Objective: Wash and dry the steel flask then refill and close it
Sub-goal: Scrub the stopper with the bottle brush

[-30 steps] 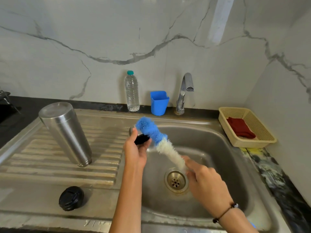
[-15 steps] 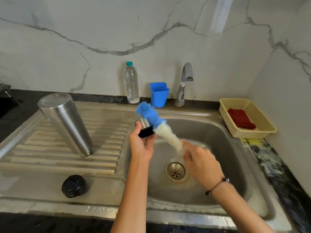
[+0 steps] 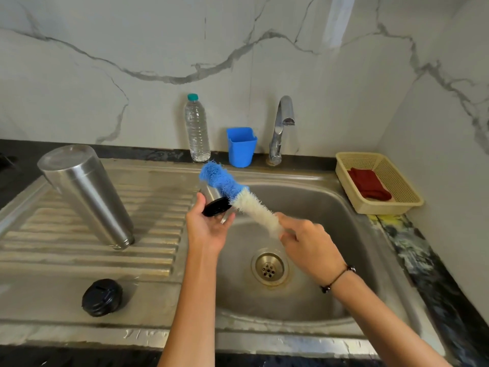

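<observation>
- black inner stopper (image 3: 102,297) sits loose on the sink's flat rim, closest to me
- my left hand (image 3: 207,226) has its grip round the steel cup lid (image 3: 213,201), held over the basin (image 3: 330,234)
- my right hand (image 3: 308,246) grips the bottle brush (image 3: 238,197), bristles against the lid
- steel flask (image 3: 84,193) stands upside down on the drainboard, tilted
- water bottle (image 3: 197,128), blue cup (image 3: 241,147) and tap (image 3: 281,128) stand by the wall

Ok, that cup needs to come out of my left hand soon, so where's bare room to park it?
Bare patches: the flat steel between the black lid and the basin, and the ribbed drainboard right of the upturned flask. The back ledge is crowded with the bottle, blue holder and tap.
</observation>
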